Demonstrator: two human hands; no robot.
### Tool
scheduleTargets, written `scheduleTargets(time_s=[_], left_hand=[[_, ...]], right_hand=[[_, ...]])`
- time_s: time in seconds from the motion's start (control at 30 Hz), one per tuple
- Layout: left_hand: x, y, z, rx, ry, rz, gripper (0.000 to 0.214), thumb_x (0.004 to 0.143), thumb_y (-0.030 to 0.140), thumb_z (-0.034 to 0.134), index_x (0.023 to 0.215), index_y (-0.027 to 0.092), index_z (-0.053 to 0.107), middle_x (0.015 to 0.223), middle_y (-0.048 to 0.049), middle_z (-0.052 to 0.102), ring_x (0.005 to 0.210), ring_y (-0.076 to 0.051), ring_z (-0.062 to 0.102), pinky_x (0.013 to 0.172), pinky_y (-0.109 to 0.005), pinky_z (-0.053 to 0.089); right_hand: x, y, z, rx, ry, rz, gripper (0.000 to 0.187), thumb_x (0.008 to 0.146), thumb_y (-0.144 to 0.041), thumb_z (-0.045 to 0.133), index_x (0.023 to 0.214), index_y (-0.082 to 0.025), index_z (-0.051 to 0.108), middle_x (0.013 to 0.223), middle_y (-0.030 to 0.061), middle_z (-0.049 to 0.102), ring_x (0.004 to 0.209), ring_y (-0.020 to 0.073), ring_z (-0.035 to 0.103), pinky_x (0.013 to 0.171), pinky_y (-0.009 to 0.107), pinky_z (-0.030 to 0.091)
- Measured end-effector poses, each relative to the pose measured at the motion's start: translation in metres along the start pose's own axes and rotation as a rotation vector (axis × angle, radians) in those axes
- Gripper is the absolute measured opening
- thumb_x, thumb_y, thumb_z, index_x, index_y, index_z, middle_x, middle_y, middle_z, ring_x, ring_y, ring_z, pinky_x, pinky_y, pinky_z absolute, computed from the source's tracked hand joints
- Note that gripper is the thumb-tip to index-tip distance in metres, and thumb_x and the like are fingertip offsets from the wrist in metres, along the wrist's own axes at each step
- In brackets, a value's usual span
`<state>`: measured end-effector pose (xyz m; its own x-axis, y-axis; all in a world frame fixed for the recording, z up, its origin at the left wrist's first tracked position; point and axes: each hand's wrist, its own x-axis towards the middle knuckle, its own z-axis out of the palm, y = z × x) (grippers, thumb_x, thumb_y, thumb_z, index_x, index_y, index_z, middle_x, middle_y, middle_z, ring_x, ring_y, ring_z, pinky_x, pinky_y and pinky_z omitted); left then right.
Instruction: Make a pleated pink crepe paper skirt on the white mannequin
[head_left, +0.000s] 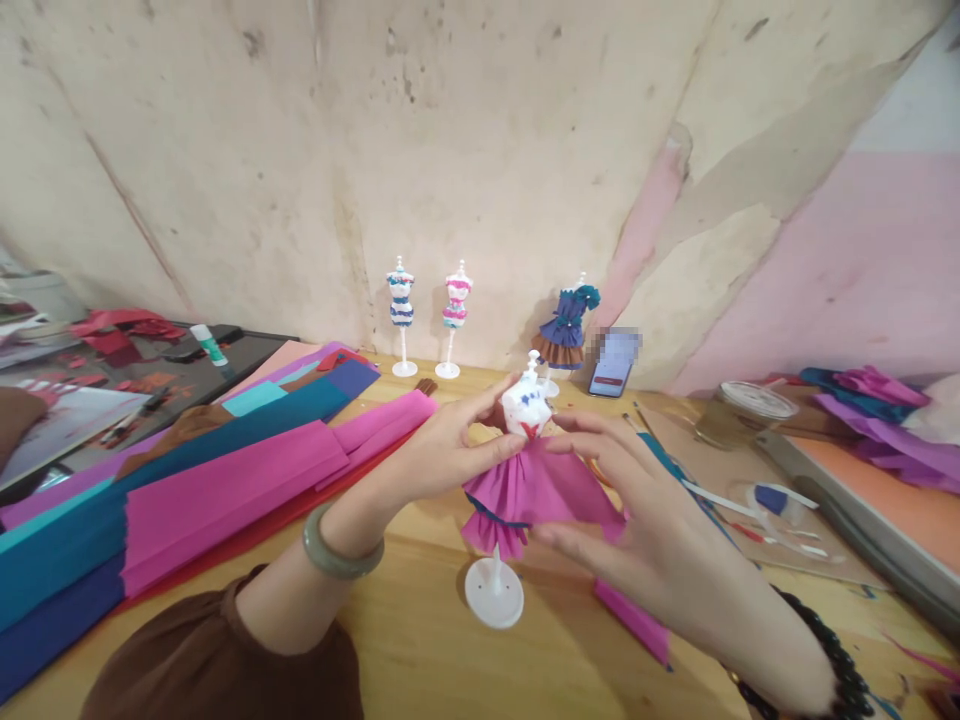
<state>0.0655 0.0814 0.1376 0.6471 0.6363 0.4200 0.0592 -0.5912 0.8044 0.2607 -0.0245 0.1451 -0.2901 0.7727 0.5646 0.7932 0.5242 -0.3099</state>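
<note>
A small white dress form [525, 408] stands tilted on its round base [494, 593] in front of me. Blue marks and a red patch show on its chest. Around its lower body hangs a gathered magenta crepe paper skirt [525, 485] with a dark blue layer and another magenta ruffle beneath. My left hand [457, 440] is closed about the form's waist, its thumb pressing the skirt's top edge and its other fingers behind. On the other side, my right hand [637, 510] has its fingers spread around the loose magenta flap, with the thumb low near the hem.
Folded crepe paper strips [240, 490] lie at left, near a glue stick [208, 345]. Two dress forms [401, 310] and a clothed one [568, 325] stand by the wall. A phone [613, 362], lidded cup [742, 412] and paper scraps are at right.
</note>
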Motion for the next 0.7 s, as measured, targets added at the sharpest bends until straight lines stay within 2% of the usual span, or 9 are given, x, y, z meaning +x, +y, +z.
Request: scheduleTargets(time_s=[0.03,0.1,0.17,0.27,0.43,0.7], left_hand=[[0.0,-0.002,0.0,-0.01,0.019,-0.016,0.062,0.091,0.035,0.061,0.147,0.019,0.04,0.103,-0.0069,0.069,0.094,-0.02,0.062,0.087,-0.035,0.05],[0.001,-0.006,0.0,-0.036,0.053,-0.04,0.07,0.09,0.034,0.061,0.151,0.019,0.032,0.098,-0.0054,0.067,0.091,-0.018,0.061,0.085,-0.034,0.05],[0.001,-0.009,0.0,-0.068,0.073,-0.048,0.072,0.089,0.032,0.062,0.152,0.018,0.03,0.094,-0.0039,0.065,0.087,-0.016,0.059,0.083,-0.032,0.05],[0.002,-0.011,0.0,-0.098,0.082,-0.049,0.071,0.088,0.03,0.062,0.151,0.018,0.032,0.087,-0.0014,0.061,0.082,-0.014,0.057,0.078,-0.03,0.049],[0.003,-0.013,0.0,-0.132,0.112,-0.02,0.065,0.088,0.03,0.063,0.147,0.02,0.04,0.081,0.0016,0.056,0.075,-0.012,0.054,0.074,-0.028,0.046],[0.005,-0.011,-0.001,-0.138,0.141,-0.01,0.06,0.086,0.028,0.064,0.142,0.017,0.047,0.078,0.0022,0.055,0.072,-0.012,0.052,0.071,-0.027,0.045]], right_hand=[[-0.001,-0.002,0.0,-0.033,-0.006,-0.066,0.043,0.087,-0.045,0.066,0.123,-0.025,0.054,0.136,0.013,0.053,0.127,0.031,0.051,0.1,0.048,0.047],[-0.001,-0.005,0.002,-0.085,-0.01,-0.163,0.033,0.089,-0.038,0.064,0.117,-0.023,0.057,0.135,0.0143,0.052,0.127,0.0309,0.05,0.101,0.048,0.046],[-0.001,-0.006,0.005,-0.132,0.02,-0.221,0.018,0.091,-0.023,0.061,0.108,-0.021,0.06,0.129,0.0147,0.055,0.122,0.0304,0.052,0.098,0.048,0.046],[0.0,-0.007,0.01,-0.181,0.061,-0.273,0.019,0.089,-0.008,0.056,0.103,-0.019,0.063,0.117,0.0136,0.06,0.111,0.0288,0.056,0.091,0.047,0.047],[0.002,-0.007,0.019,-0.278,0.091,-0.344,0.016,0.09,-0.013,0.059,0.105,-0.016,0.066,0.104,0.0138,0.066,0.095,0.0289,0.059,0.081,0.047,0.045],[0.002,-0.01,0.024,-0.299,0.216,-0.438,0.02,0.092,-0.003,0.048,0.091,-0.012,0.066,0.085,0.0114,0.068,0.077,0.0216,0.057,0.069,0.038,0.045]])
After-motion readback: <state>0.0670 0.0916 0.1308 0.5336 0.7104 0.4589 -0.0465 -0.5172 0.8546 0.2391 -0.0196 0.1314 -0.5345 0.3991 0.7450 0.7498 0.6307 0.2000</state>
